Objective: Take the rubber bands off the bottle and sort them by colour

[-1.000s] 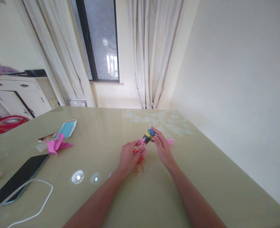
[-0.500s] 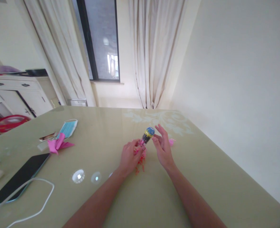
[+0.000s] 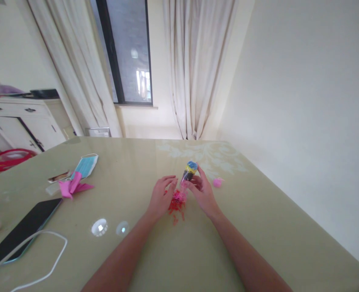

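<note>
Presently, my right grip (image 3: 205, 192) is closed on the tube (image 3: 189, 172), held tilted, its blue end uppermost, yellow and black bands below that. My left grip (image 3: 161, 196) is loosely parted, thumb and fingers slightly separated, just beside the tube's lower end; contact there cannot be determined. Pink and red bits (image 3: 177, 202) lie heaped on the bench (image 3: 197, 255) below the tube, between both grips. A small pink piece (image 3: 217, 183) rests near my right grip, on its outer side.
</note>
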### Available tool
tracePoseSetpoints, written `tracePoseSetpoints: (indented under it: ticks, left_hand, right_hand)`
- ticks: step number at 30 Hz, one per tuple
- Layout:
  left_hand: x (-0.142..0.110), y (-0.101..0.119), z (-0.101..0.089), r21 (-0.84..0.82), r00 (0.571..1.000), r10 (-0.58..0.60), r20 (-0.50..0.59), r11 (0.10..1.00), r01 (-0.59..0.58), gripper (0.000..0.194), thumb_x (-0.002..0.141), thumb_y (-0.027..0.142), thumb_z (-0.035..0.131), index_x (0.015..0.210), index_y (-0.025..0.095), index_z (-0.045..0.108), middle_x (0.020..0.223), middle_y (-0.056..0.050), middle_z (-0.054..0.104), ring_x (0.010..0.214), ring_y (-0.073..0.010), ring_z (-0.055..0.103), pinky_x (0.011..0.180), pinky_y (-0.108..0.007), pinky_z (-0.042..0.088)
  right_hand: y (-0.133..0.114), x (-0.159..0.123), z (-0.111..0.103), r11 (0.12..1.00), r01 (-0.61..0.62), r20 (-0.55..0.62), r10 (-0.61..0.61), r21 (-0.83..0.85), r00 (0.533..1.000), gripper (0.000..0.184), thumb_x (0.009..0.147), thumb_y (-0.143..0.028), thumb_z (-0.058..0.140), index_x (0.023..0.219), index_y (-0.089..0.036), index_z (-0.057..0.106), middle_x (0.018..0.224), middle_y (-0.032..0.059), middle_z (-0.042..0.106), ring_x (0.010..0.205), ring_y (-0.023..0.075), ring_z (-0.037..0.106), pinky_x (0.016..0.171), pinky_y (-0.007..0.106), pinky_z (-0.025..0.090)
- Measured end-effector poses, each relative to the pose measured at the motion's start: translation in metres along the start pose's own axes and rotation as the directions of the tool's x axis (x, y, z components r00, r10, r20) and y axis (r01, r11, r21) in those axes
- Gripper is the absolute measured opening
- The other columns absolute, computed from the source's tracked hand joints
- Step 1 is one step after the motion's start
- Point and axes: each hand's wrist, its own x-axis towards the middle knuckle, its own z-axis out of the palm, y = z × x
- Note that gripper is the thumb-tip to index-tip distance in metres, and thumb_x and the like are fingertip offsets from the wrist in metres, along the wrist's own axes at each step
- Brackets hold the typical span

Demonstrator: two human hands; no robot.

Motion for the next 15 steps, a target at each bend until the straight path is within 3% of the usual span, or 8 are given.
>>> tracePoseSetpoints:
  ticks: [2, 6, 9, 11, 13, 15]
  left_hand:
    - [0.0019, -0.0008, -0.0016, -0.138, 0.995, -0.081, 0.05, 0.987, 0.087, 0.042, 0.1, 0.049, 0.051, 0.123, 0.021, 0.072, 0.12, -0.012, 0.076, 0.112, -0.0267, 0.07, 0.102, -0.045, 0.052]
    - [0.0036, -0.0021, 0.002, -0.441, 0.97, -0.131, 0.206, 0.872, 0.211, 0.061, 0.088, 0.051, 0.071, 0.138, 0.018, 0.059, 0.116, -0.014, 0.077, 0.097, -0.0254, 0.075, 0.086, -0.039, 0.06]
    - [0.0062, -0.0047, 0.0033, -0.49, 0.975, -0.204, 0.085, 0.844, 0.219, 0.06, 0.083, 0.053, 0.076, 0.128, 0.016, 0.064, 0.111, -0.015, 0.078, 0.095, -0.0251, 0.075, 0.085, -0.039, 0.059]
    - [0.0079, -0.0069, 0.002, -0.473, 0.967, -0.256, -0.013, 0.853, 0.22, 0.056, 0.081, 0.054, 0.077, 0.121, 0.016, 0.068, 0.111, -0.015, 0.077, 0.097, -0.0249, 0.074, 0.087, -0.039, 0.059]
    - [0.0088, -0.0084, 0.0004, -0.49, 0.955, -0.294, -0.048, 0.839, 0.234, 0.054, 0.079, 0.054, 0.079, 0.117, 0.017, 0.07, 0.112, -0.014, 0.077, 0.1, -0.0245, 0.072, 0.088, -0.039, 0.058]
    - [0.0088, -0.0084, -0.0004, -0.576, 0.942, -0.333, -0.039, 0.778, 0.251, 0.054, 0.077, 0.054, 0.082, 0.116, 0.019, 0.071, 0.113, -0.012, 0.076, 0.1, -0.0228, 0.072, 0.088, -0.037, 0.059]
  right_hand:
    - [0.0015, 0.0006, -0.0006, 1.0, -0.012, 0.042, 0.012, -0.007, 0.999, 0.069, 0.084, -0.042, 0.08, 0.148, -0.032, 0.055, 0.114, 0.0072, 0.078, 0.097, 0.0271, 0.076, 0.088, 0.046, 0.062]
    - [0.0021, -0.0002, 0.0012, 1.0, -0.023, 0.131, 0.022, 0.002, 0.991, 0.048, 0.087, -0.045, 0.077, 0.131, -0.029, 0.07, 0.12, 0.0084, 0.077, 0.103, 0.0288, 0.075, 0.093, 0.049, 0.061]
    - [0.0002, -0.0012, 0.0018, 1.0, -0.018, 0.073, 0.019, -0.016, 0.997, 0.04, 0.091, -0.05, 0.072, 0.124, -0.028, 0.074, 0.117, 0.0088, 0.077, 0.1, 0.0274, 0.076, 0.09, 0.047, 0.062]
    - [-0.0009, -0.0027, 0.0015, 0.993, 0.022, 0.05, -0.016, -0.117, 0.999, 0.033, 0.094, -0.05, 0.068, 0.115, -0.026, 0.077, 0.108, 0.0088, 0.078, 0.097, 0.0263, 0.075, 0.085, 0.043, 0.063]
    - [-0.0011, -0.0053, 0.001, 0.952, 0.109, 0.112, -0.08, -0.285, 0.99, 0.027, 0.097, -0.047, 0.064, 0.103, -0.026, 0.08, 0.099, 0.0081, 0.076, 0.089, 0.0242, 0.074, 0.076, 0.038, 0.063]
    - [-0.0008, -0.0089, 0.0006, 0.859, 0.245, 0.244, -0.146, -0.45, 0.959, 0.025, 0.1, -0.041, 0.06, 0.101, -0.027, 0.081, 0.097, 0.0076, 0.074, 0.085, 0.0225, 0.071, 0.074, 0.035, 0.06]
